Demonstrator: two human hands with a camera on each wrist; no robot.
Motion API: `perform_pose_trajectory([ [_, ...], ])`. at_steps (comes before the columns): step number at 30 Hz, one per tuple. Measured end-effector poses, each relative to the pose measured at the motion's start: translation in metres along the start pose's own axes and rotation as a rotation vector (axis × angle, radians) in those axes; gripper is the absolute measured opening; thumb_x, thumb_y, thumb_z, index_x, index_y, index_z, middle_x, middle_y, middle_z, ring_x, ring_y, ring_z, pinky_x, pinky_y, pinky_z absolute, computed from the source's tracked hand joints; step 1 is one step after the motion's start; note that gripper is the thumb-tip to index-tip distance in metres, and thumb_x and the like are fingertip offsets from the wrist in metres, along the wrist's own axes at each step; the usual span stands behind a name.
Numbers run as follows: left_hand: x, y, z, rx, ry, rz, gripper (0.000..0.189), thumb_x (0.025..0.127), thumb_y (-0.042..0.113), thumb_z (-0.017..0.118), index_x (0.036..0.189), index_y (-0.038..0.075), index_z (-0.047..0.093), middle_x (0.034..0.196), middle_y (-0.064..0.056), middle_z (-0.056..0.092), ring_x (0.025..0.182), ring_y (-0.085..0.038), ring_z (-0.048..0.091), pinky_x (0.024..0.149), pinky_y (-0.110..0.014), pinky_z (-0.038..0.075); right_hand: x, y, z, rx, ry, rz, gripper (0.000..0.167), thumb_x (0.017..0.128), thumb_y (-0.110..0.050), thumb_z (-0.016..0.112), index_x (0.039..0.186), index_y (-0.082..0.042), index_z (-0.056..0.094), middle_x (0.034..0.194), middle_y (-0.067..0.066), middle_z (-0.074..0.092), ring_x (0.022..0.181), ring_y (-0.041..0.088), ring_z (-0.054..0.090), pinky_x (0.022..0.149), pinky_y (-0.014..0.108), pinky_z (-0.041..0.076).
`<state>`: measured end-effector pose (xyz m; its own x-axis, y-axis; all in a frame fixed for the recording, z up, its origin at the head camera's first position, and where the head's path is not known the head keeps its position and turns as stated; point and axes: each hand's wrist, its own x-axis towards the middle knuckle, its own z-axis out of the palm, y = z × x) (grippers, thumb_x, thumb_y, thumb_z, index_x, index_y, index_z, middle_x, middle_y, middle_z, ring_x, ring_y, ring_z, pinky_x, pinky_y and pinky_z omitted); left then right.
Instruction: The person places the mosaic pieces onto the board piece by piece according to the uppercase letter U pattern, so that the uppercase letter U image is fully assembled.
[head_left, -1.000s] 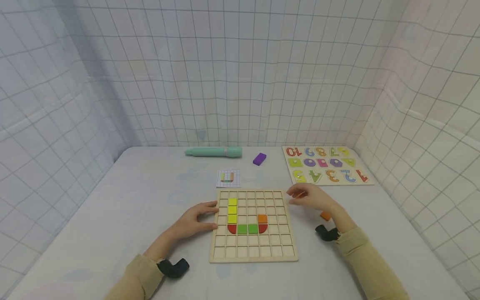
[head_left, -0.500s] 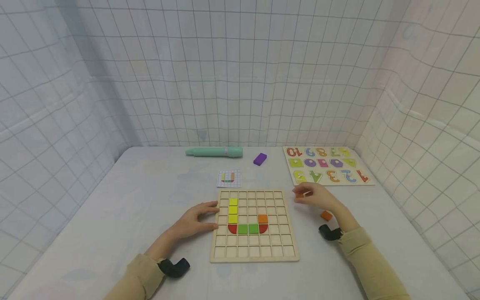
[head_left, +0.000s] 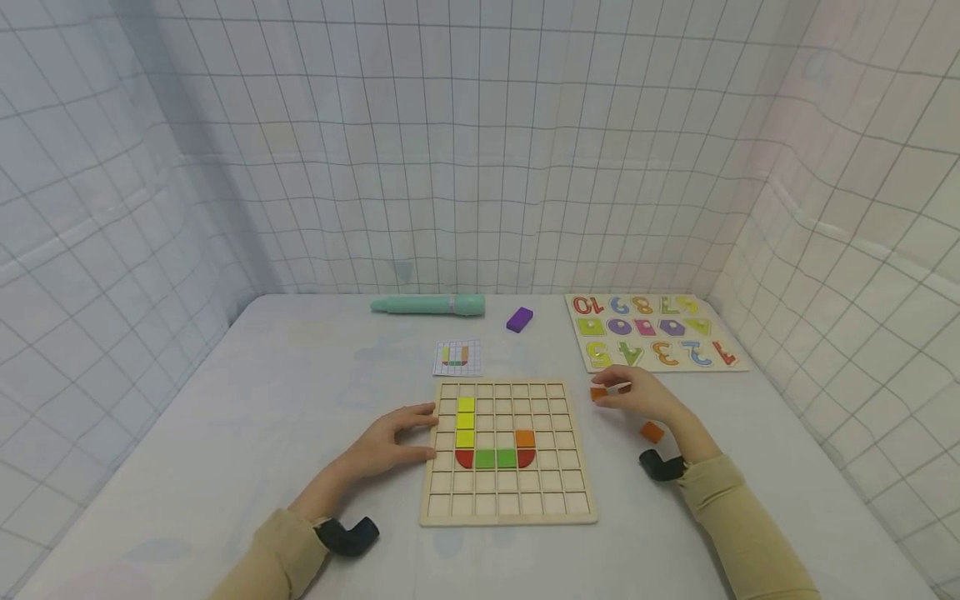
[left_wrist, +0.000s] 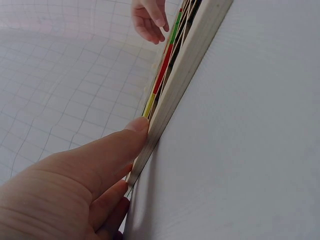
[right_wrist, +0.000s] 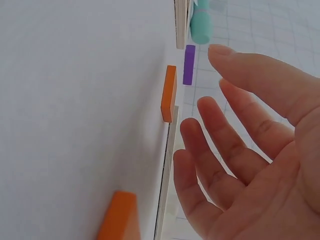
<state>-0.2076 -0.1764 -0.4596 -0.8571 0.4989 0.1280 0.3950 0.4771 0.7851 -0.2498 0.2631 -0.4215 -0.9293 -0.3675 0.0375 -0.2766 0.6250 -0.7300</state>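
My left hand (head_left: 386, 442) rests at the left edge of a wooden grid board (head_left: 553, 503), its thumb and fingers touching the rim. On the board, yellow tiles (head_left: 466, 421), red rounded tiles (head_left: 464, 458), green tiles (head_left: 485, 458) and one orange tile (head_left: 525, 438) form a U. My right hand (head_left: 637, 393) hovers right of the board, thumb and fingers spread around a loose orange square tile (head_left: 598, 393). In the right wrist view this tile (right_wrist: 170, 95) lies on the table apart from the fingers. Another orange tile (head_left: 652, 432) lies below the right hand.
A small pattern card (head_left: 457, 357) lies just behind the board. Farther back are a teal marker (head_left: 429, 305) and a purple block (head_left: 520, 320). A number-and-shape puzzle board (head_left: 656, 332) sits at the back right. Grid-patterned cloth walls (head_left: 480, 167) enclose the table.
My right hand has shifted slightly right from the board's edge, and its fingers have spread. The orange tile, mostly covered by fingers before, now shows plainly. The left hand keeps its place.
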Motion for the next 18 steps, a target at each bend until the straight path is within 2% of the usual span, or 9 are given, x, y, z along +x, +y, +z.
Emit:
perform_pose_trajectory([
  [7,0.0001,0.0008,0.0000,0.001,0.001,-0.012,0.055,0.079,0.034,0.076,0.125,0.009,0.062,0.143,-0.009,0.043,0.135,-0.032,0.031,0.108,-0.053,0.024,0.0001,0.0024,-0.0002,-0.006,0.012,0.038,0.037,0.081,-0.019,0.074,0.114,-0.005,0.063,0.114,0.009,0.061,0.111,0.031,0.053,0.093,0.046,0.046],
  [18,0.0001,0.0011,0.0000,-0.002,0.000,-0.011,0.055,0.079,0.034,0.076,0.125,0.008,0.061,0.143,-0.009,0.043,0.135,-0.032,0.031,0.108,-0.053,0.024,-0.0009,0.0063,-0.0002,-0.025,0.010,0.035,0.037,0.081,-0.019,0.074,0.113,-0.006,0.063,0.114,0.009,0.061,0.111,0.032,0.053,0.092,0.046,0.047],
])
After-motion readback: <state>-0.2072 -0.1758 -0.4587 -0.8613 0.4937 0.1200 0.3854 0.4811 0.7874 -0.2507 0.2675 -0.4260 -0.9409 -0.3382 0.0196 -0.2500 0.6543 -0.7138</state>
